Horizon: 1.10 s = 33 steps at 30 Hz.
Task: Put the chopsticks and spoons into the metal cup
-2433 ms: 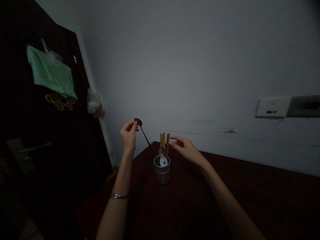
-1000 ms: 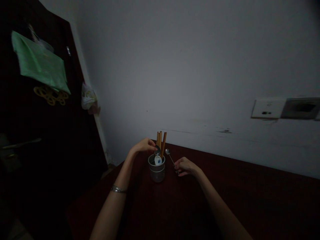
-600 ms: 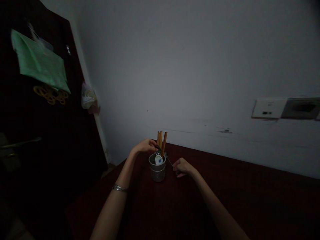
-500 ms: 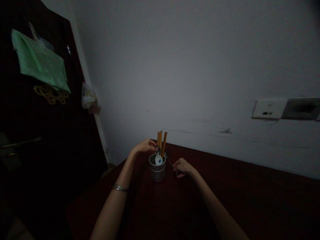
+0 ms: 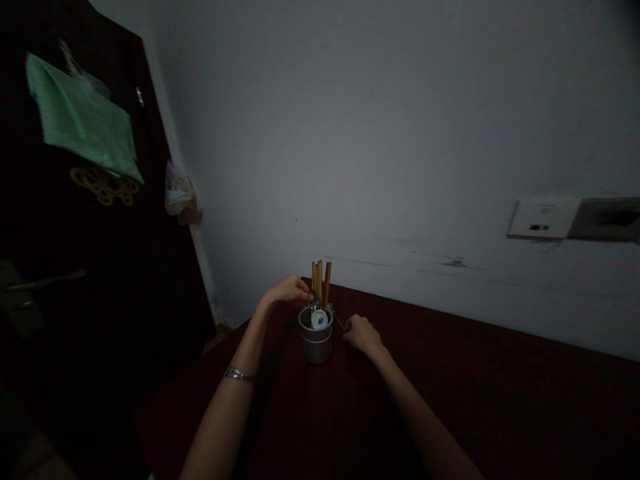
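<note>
A grey metal utensil holder (image 5: 317, 347) stands upright on the dark red table. Several wooden chopsticks (image 5: 321, 283) rise from it, and a white spoon with a blue mark (image 5: 319, 320) leans inside its rim. My left hand (image 5: 293, 291) is over the holder's left side, thumb and fingers closed on a metal spoon (image 5: 315, 301) whose shiny bowl points up. To the right of the holder, my right hand (image 5: 363, 333) is closed around the end of a thin metal-handled utensil (image 5: 340, 323). Its far end lies behind the holder's rim, so its kind is unclear.
The dark red table (image 5: 450, 373) meets a grey-white wall (image 5: 380, 133) at the back. On the left is a dark door with a green cloth (image 5: 85, 120) and a handle (image 5: 47, 280). A plastic bag (image 5: 179, 193) hangs beside it. A wall socket (image 5: 543, 220) is at right.
My right hand has turned slightly, with its knuckles more upward, and still grips the thin utensil. The left hand stays at the metal spoon, a little lower. The view has shifted slightly.
</note>
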Tool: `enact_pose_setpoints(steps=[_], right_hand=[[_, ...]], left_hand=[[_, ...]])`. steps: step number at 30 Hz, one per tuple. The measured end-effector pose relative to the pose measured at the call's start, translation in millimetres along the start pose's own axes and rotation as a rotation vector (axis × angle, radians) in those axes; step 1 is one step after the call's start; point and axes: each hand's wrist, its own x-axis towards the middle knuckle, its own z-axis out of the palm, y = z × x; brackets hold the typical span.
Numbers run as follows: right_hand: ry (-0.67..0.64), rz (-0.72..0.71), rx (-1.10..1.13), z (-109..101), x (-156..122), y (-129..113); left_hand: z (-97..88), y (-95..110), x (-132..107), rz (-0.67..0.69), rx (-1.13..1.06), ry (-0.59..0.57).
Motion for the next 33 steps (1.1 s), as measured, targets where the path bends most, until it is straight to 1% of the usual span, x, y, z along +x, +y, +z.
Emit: enact_pose_setpoints(steps=[5,11,16,19,23,26,28,30,33], right_hand=[[0.035,-0.002,-0.117,-4,-12,-12],[0.074,-0.001,-0.206,-3,-18,-19],[0.054,0.011,-0.189,-3,-17,-17],[0.043,0.013,-0.176,-3,-15,-15],[0.017,0.011,-0.175,-6,-15,-15],[0.056,-0.017,-0.206,-17,-17,-16],[0.095,-0.025,-0.212,-28,-18,-17],[0.143,-0.025,-0.195,-42,-18,-18],[0.216,-0.065,-0.094,-65,-17,-21]], left_hand=[[-3.0,0,-3,-0.075,-0.030,-0.034],[-7.0,3,-3,-0.130,0.062,-0.075],[-6.8,8,-5,-0.110,0.100,-0.066],[-6.2,12,-8,-0.063,0.127,-0.026],[-6.9,21,-13,0.044,0.145,0.072],[-7.9,30,-16,0.122,0.150,0.183],[-8.1,37,-18,0.207,0.143,0.285],[-7.4,43,-21,0.320,0.125,0.413],[-5.1,54,-28,0.493,0.066,0.619]])
